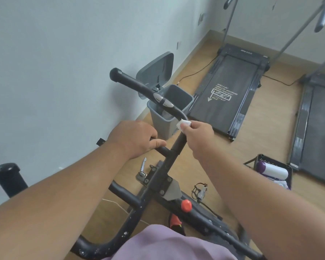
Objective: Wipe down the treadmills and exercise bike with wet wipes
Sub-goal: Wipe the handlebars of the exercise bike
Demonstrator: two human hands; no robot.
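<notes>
The wet wipe (pixel 184 124) is white against the black handlebar (pixel 139 85), which carries silver sensor plates. The bin (pixel 169 107) is grey, the knob (pixel 186 205) red-orange, the treadmill (pixel 231 87) belt dark grey with white lettering, the floor (pixel 261 132) pale wood, the basket (pixel 270 164) black.

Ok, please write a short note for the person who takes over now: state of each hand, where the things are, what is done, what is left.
Left hand: grips the short crossbar of the exercise bike, steadying it.
Right hand: pinches a folded wet wipe against the handlebar where it bends down to the stem.
Open bin stands by the wall, behind the handlebar. Wipes canister lies in a black basket on the floor, to the right.
Done: cannot tell how much.
Left: rest of the bike, probably; the two treadmills look dusty.
</notes>
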